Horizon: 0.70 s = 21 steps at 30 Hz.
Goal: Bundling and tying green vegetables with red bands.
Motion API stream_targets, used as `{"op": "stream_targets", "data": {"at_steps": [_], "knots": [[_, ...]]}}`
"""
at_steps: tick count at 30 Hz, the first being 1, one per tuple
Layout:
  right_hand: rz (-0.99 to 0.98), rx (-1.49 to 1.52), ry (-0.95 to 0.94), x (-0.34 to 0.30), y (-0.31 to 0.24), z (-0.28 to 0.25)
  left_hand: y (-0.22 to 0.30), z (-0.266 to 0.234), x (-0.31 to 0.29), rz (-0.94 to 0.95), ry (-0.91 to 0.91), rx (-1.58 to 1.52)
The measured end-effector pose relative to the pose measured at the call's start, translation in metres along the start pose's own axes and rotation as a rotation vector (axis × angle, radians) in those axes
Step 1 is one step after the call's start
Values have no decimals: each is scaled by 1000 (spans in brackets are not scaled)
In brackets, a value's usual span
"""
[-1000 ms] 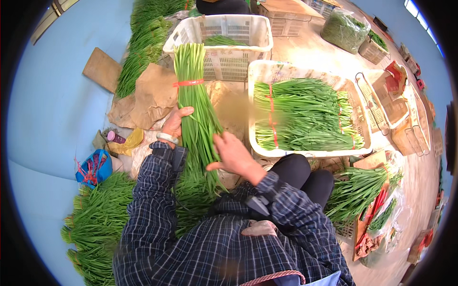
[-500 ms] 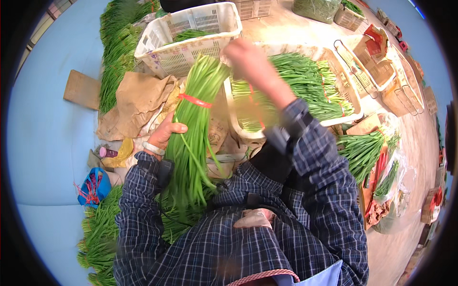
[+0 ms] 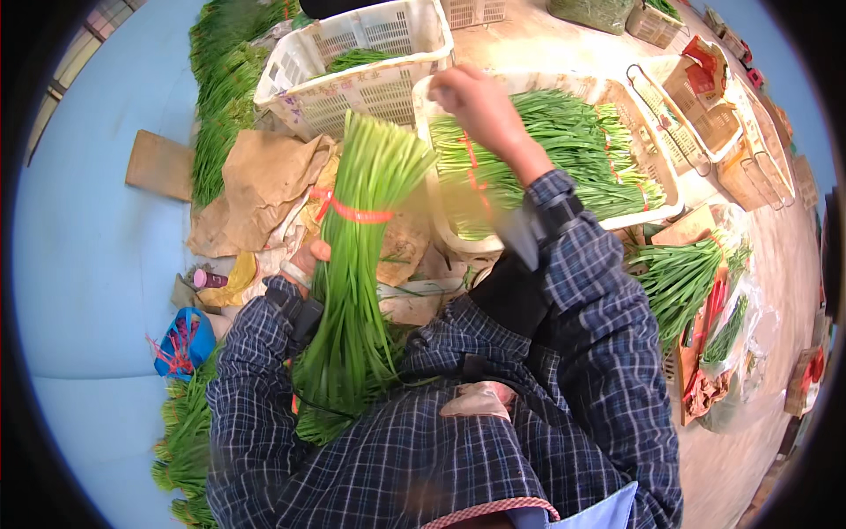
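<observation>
Upright in front of me stands a bunch of green chives point(image 3: 357, 264), bound round its upper part by a red tie point(image 3: 361, 214). My left hand point(image 3: 308, 256) is closed round the bunch's left side, below the tie; most of its fingers are hidden behind the stalks. My right hand point(image 3: 476, 106) is raised over the near left corner of a white crate point(image 3: 449, 236), apart from the bunch. Its fingers are curled together, and whatever they may hold cannot be made out. Tied chive bunches point(image 3: 564, 145) lie in that crate.
Another white crate point(image 3: 357, 93) with some chives stands far left, by brown paper point(image 3: 264, 172). A blue bag point(image 3: 185, 342) of red ties lies at left, near piled chives point(image 3: 189, 441). More chives point(image 3: 677, 278) lie at right, and further crates point(image 3: 705, 123) stand beyond.
My right hand has moved away from the bunch's top, rightward. The bunch is still in my left hand, and its stalk ends now lean more to the right.
</observation>
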State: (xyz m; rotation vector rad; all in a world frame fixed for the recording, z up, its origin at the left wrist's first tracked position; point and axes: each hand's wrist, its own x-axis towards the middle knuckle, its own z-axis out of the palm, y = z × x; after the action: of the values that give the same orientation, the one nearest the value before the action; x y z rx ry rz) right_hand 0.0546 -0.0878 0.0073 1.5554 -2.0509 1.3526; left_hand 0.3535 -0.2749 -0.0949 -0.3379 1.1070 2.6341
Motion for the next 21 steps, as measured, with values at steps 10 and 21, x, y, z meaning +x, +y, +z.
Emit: {"op": "stream_targets", "data": {"at_steps": [10, 21], "knots": [[-454, 93, -186, -36, -82, -18, 33, 66, 11, 310, 223, 905], [473, 801, 10, -62, 27, -14, 24, 17, -8, 386, 282, 159]]}}
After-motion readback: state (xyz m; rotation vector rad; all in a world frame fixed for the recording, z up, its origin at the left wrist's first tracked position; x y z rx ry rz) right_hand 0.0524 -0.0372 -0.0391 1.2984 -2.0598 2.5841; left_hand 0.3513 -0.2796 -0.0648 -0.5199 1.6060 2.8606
